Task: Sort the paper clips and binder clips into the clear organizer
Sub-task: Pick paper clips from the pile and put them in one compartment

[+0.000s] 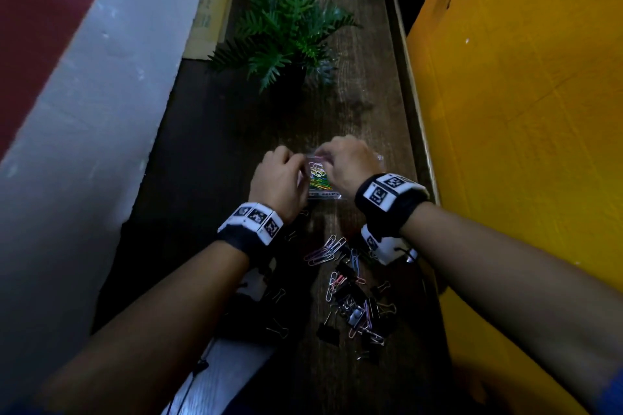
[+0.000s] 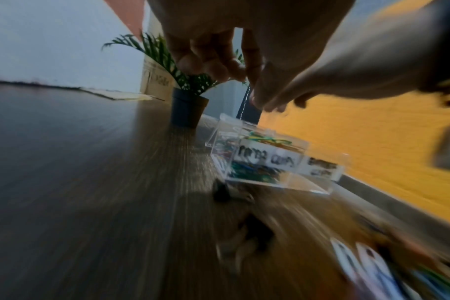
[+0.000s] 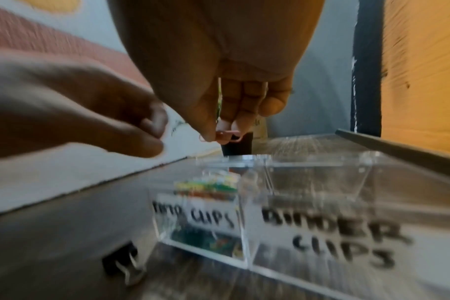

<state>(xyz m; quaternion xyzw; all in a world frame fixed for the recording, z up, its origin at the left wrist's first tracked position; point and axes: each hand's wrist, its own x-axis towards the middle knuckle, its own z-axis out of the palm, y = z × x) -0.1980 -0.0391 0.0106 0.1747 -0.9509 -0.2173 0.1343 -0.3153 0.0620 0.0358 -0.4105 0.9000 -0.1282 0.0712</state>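
Note:
The clear organizer (image 1: 328, 196) (image 2: 319, 172) (image 3: 321, 233) stands mid-table, its two compartments labelled paper clips and binder clips. Coloured paper clips (image 1: 318, 177) (image 3: 208, 184) fill the left compartment; the right one looks empty. Just above the paper-clip side, my right hand (image 1: 324, 154) (image 3: 219, 137) pinches a pink paper clip (image 3: 227, 133) between thumb and fingertips. My left hand (image 1: 298, 168) (image 2: 219, 69) hovers beside it with its fingers curled in, and I see nothing in them. A mixed pile of paper clips and black binder clips (image 1: 350, 293) lies nearer me.
A potted fern (image 1: 283, 34) stands behind the organizer. A yellow board (image 1: 522, 111) walls the table's right edge, a white wall (image 1: 84, 111) the left. Cardboard (image 1: 209, 10) leans at the back left. One black binder clip (image 3: 123, 263) lies by the organizer's front left corner.

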